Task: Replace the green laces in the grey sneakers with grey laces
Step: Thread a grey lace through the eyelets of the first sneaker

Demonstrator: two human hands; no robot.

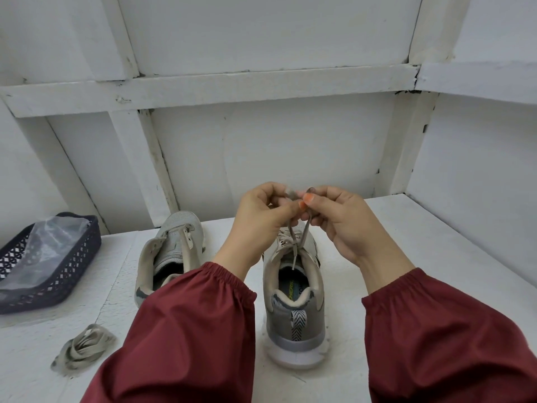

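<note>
Left hand (261,219) and right hand (341,222) pinch grey lace (294,254) above sneaker (293,335), toe pointing away.

Two sneakers (174,245) (293,315); two hands (258,222) (345,225); one basket (72,257); one lace bundle (84,349).

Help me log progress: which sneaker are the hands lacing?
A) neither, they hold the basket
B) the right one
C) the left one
B: the left hand and right hand pinch the lace rising from the right sneaker; the left sneaker shows no lace.
</note>
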